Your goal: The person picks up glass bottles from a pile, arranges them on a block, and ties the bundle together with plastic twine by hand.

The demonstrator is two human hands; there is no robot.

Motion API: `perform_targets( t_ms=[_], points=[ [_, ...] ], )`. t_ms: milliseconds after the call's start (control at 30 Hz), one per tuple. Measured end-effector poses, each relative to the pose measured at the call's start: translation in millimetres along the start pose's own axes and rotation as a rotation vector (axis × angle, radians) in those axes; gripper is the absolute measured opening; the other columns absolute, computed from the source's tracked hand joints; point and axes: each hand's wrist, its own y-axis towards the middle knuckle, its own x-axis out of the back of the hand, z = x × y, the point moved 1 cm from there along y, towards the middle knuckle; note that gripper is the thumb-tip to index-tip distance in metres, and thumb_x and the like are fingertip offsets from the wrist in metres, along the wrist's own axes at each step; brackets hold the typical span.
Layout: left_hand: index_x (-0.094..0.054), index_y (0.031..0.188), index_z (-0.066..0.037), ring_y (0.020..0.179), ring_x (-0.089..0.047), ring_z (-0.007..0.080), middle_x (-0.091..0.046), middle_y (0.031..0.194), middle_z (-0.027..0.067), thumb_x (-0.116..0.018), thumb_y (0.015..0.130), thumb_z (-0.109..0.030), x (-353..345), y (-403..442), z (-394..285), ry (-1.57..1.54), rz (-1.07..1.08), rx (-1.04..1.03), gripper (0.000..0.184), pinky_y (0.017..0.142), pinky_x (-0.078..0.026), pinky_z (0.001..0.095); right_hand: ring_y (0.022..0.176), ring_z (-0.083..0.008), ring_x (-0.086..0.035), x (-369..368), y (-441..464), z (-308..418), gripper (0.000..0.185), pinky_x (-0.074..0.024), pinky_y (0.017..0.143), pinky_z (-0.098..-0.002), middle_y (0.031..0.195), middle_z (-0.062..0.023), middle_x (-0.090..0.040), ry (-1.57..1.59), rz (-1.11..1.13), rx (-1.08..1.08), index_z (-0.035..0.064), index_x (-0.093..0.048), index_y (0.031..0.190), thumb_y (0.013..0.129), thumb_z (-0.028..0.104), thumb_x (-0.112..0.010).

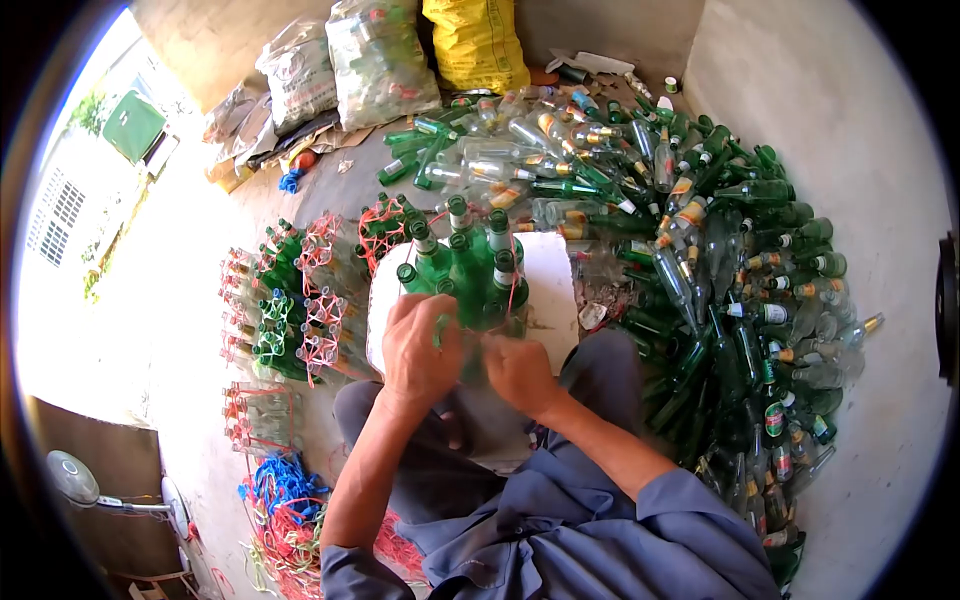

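Note:
A cluster of green glass bottles (pixel 460 262) stands upright on a white board (pixel 550 275) in front of my knees. Red string (pixel 516 270) runs along the right side of the cluster and between some necks. My left hand (pixel 425 345) is closed at the near left of the bottles, its fingers curled. To the right, my right hand (pixel 517 372) is also closed, slightly blurred, just in front of the cluster. The two hands are a short way apart. Whatever the fingers hold is hidden or too fine to make out.
Tied bundles of bottles (pixel 290 300) stand on the left. A big heap of loose bottles (pixel 720 260) spreads along the right wall. Filled sacks (pixel 380 65) and a yellow sack (pixel 478 45) stand behind. Coloured string (pixel 285 490) lies near a fan (pixel 72 477).

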Motion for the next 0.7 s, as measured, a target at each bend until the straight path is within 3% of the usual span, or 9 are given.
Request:
perform_targets(
  t_ms=[100,300,500,600,700],
  points=[
    [-0.062,0.106,0.001,0.082,-0.064,0.0384,-0.067,0.088,0.0181,-0.065,0.081,-0.005,-6.0,-0.7,0.4,-0.141,0.250,0.085,0.026,0.073,-0.052,0.0446,0.059,-0.0413,-0.060,-2.9,2.4,4.0,0.029,-0.0447,0.052,-0.0503,0.064,-0.0199,-0.060,0.070,-0.137,0.085,0.0037,-0.062,0.072,0.096,0.020,-0.058],
    [-0.052,0.129,0.001,0.093,-0.066,0.0375,-0.070,0.092,0.0161,-0.060,0.085,-0.008,-7.7,5.0,0.6,-0.210,0.482,0.130,0.045,0.080,-0.053,0.0436,0.057,-0.0408,-0.062,-17.5,-0.6,-0.3,0.037,-0.0462,0.051,-0.0504,0.063,-0.0198,-0.062,-0.025,-0.094,-0.031,0.0044,-0.067,0.071,0.098,0.027,-0.055],
    [-0.047,0.134,0.002,0.096,-0.066,0.0371,-0.071,0.095,0.0149,-0.060,0.084,-0.008,-3.8,17.3,8.6,-0.235,0.699,0.143,0.053,0.086,-0.052,0.0439,0.054,-0.0417,-0.061,-18.8,2.4,2.9,0.045,-0.0468,0.050,-0.0511,0.060,-0.0207,-0.061,-0.037,-0.062,-0.076,0.0027,-0.066,0.064,0.098,0.030,-0.053],
    [-0.042,0.138,0.003,0.100,-0.065,0.0323,-0.073,0.098,0.0119,-0.058,0.080,0.000,-9.6,15.7,16.1,-0.195,0.757,0.068,0.061,0.090,-0.049,0.0409,0.054,-0.0422,-0.061,-25.3,-0.1,-2.9,0.047,-0.0475,0.051,-0.0511,0.058,-0.0209,-0.060,-0.046,-0.024,-0.075,0.0021,-0.066,0.062,0.098,0.031,-0.054],
    [-0.043,0.137,0.005,0.098,-0.062,0.0299,-0.071,0.095,0.0112,-0.059,0.080,-0.004,-6.0,19.1,6.0,0.023,0.754,-0.065,0.060,0.091,-0.047,0.0419,0.055,-0.0424,-0.062,-31.5,-2.1,-5.7,0.051,-0.0481,0.052,-0.0513,0.058,-0.0206,-0.060,-0.055,-0.019,-0.128,0.0019,-0.065,0.060,0.098,0.035,-0.054]
  ],
)
